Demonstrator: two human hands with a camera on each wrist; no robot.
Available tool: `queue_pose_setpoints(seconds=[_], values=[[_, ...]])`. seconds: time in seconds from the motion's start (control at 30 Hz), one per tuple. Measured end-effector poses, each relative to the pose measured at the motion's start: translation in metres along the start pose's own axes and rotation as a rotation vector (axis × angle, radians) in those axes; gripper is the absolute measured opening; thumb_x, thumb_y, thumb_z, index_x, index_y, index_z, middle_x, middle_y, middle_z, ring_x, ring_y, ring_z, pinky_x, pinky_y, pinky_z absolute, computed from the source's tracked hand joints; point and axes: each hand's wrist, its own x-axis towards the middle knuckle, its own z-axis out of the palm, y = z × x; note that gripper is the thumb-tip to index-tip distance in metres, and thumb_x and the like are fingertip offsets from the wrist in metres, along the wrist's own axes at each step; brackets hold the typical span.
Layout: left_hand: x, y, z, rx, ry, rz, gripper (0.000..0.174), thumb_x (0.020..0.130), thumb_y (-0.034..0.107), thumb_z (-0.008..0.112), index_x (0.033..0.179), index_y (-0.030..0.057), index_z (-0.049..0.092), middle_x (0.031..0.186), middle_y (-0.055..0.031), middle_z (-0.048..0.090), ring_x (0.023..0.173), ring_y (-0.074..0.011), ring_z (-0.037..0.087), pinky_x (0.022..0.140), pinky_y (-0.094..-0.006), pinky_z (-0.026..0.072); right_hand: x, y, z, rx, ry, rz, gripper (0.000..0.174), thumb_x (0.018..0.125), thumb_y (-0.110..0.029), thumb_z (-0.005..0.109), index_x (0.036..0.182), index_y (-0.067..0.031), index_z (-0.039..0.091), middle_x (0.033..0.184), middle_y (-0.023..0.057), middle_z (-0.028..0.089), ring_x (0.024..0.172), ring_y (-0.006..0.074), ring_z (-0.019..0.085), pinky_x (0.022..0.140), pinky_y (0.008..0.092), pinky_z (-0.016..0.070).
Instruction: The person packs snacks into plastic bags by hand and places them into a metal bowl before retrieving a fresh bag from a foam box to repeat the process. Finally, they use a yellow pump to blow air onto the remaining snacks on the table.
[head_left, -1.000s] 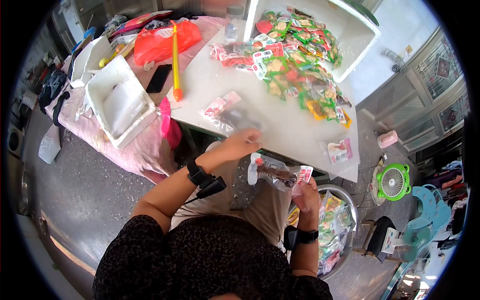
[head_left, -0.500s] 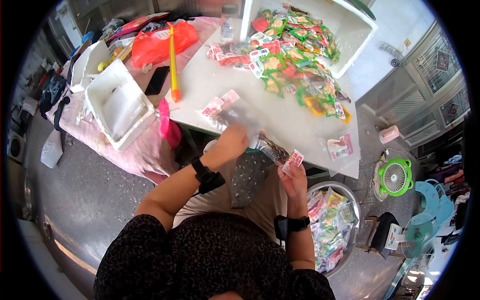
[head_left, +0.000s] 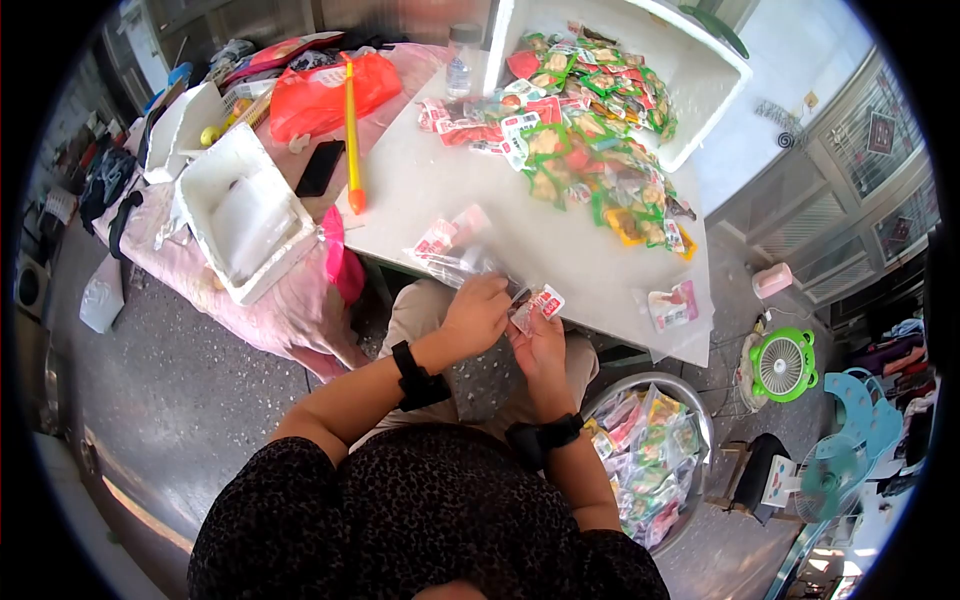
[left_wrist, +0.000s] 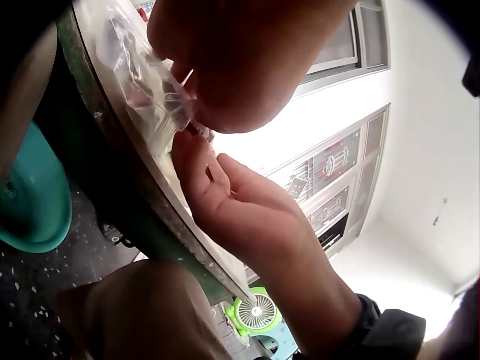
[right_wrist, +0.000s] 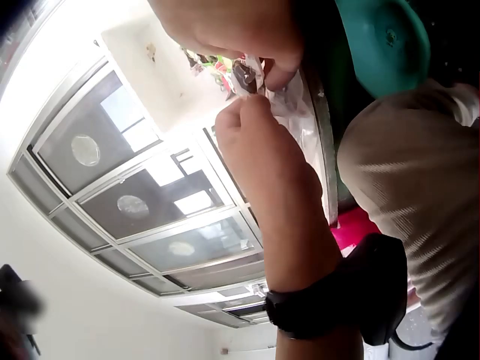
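Observation:
At the table's front edge both hands meet over a clear packet with a red-and-white label (head_left: 546, 300). My right hand (head_left: 540, 348) pinches the packet near its label. The left hand (head_left: 477, 315) has its fingers curled at the packet's other end, beside clear bags with red print (head_left: 447, 240) lying on the table. In the left wrist view, clear plastic (left_wrist: 142, 86) bunches where the fingertips of both hands come together. Something dark (right_wrist: 244, 76) shows in the packet between the hands in the right wrist view. The fingers partly hide the packet.
Green and red packets (head_left: 600, 150) spill from a white foam box (head_left: 715, 105) onto the table (head_left: 400, 185). A metal basin (head_left: 707, 425) of packets stands right. Left are an empty foam box (head_left: 240, 215), phone (head_left: 320, 168) and yellow stick (head_left: 353, 140).
The right hand has moved left and in toward the body with the packet. My left hand has come down from the table edge to meet it, and its fingers have closed on the packet's end.

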Motion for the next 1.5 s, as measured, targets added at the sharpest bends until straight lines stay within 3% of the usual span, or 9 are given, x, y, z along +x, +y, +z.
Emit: queue_pose_setpoints(seconds=[0.1,0.3,0.5,0.7,0.8,0.9,1.03,1.2,1.5], values=[[-0.002,0.0,-0.003,-0.013,0.036,0.003,0.012,0.066,0.005,0.053,0.077,0.0019,0.052,0.101,-0.014,0.05,0.101,-0.0328,0.044,0.086,-0.0409,0.0343,0.001,-0.001,0.006,-0.343,0.075,-0.014,0.017,0.085,-0.016,0.042,0.099,-0.0081,0.047,0.088,0.0053,0.055,0.076,0.0171,0.055,0.06,0.0295,0.0468],[-0.005,-0.002,-0.012,0.007,0.032,0.026,0.011,0.068,0.005,0.052,0.078,0.0021,0.052,0.101,-0.0128,0.05,0.102,-0.031,0.044,0.088,-0.042,0.0325,0.001,-0.018,-0.012,-0.584,-0.189,0.266,0.013,0.085,-0.018,0.041,0.09,-0.0101,0.05,0.075,0.0018,0.055,0.055,0.0103,0.05,0.042,0.0206,0.0342],[-0.004,0.004,-0.009,-0.117,0.028,0.075,0.008,0.069,0.003,0.051,0.076,0.0023,0.052,0.098,-0.012,0.052,0.1,-0.0295,0.046,0.088,-0.0426,0.0325,0.032,0.035,0.004,-0.58,0.015,-0.149,0.012,0.082,-0.014,0.044,0.084,-0.005,0.053,0.072,0.0027,0.054,0.051,0.0087,0.047,0.041,0.0193,0.0333],[0.011,0.013,-0.045,-0.148,-0.131,0.0,0.008,0.07,0.002,0.052,0.077,0.0004,0.053,0.092,-0.0131,0.055,0.085,-0.0275,0.054,0.075,-0.0336,0.0423,0.028,-0.011,0.029,-0.759,-0.184,0.246,0.013,0.08,-0.015,0.047,0.081,-0.0033,0.052,0.071,0.0028,0.053,0.058,0.0101,0.049,0.046,0.0206,0.0375],[0.012,0.027,-0.056,-0.224,0.051,-0.212,0.009,0.072,0.003,0.053,0.08,-0.0001,0.052,0.096,-0.0137,0.055,0.082,-0.0251,0.055,0.069,-0.0284,0.0437,0.011,-0.018,0.007,-0.89,-0.075,0.214,0.015,0.081,-0.021,0.048,0.081,-0.0061,0.051,0.074,0.0036,0.053,0.063,0.0106,0.051,0.049,0.0216,0.04],[0.005,0.006,-0.025,-0.528,0.143,-0.306,0.01,0.074,0.004,0.052,0.083,0.0001,0.052,0.098,-0.0141,0.055,0.081,-0.0233,0.055,0.067,-0.0269,0.0437,-0.012,-0.015,-0.013,-0.616,0.099,0.234,0.023,0.081,-0.029,0.049,0.088,-0.0074,0.047,0.08,0.0045,0.053,0.066,0.0124,0.053,0.052,0.0252,0.0416],[0.003,0.025,-0.024,-0.496,-0.083,-0.189,0.01,0.074,0.002,0.051,0.083,0.0009,0.051,0.097,-0.0145,0.055,0.086,-0.0258,0.053,0.072,-0.0302,0.0423,-0.029,-0.014,-0.003,-0.053,-0.315,0.325,0.042,0.078,-0.036,0.054,0.107,-0.0069,0.043,0.1,0.0068,0.05,0.09,0.0165,0.051,0.068,0.0305,0.0456],[-0.003,0.051,-0.022,-0.115,-0.138,0.319,0.012,0.062,0.005,0.056,0.074,0.0036,0.054,0.092,-0.0085,0.051,0.094,-0.0305,0.045,0.08,-0.0391,0.0352,-0.038,-0.029,0.01,0.012,-0.309,0.241,0.032,0.081,-0.027,0.053,0.104,-0.006,0.046,0.097,0.0057,0.052,0.087,0.016,0.052,0.07,0.0331,0.046],[0.026,0.082,-0.052,-0.492,-0.518,0.278,0.021,0.068,0.007,0.058,0.088,0.003,0.053,0.095,-0.0114,0.051,0.095,-0.0293,0.047,0.08,-0.0384,0.0385,-0.067,-0.078,-0.008,-0.122,0.038,-0.122,0.013,0.082,-0.007,0.046,0.092,0.0011,0.05,0.082,0.0069,0.056,0.071,0.0161,0.055,0.059,0.0285,0.0457]])
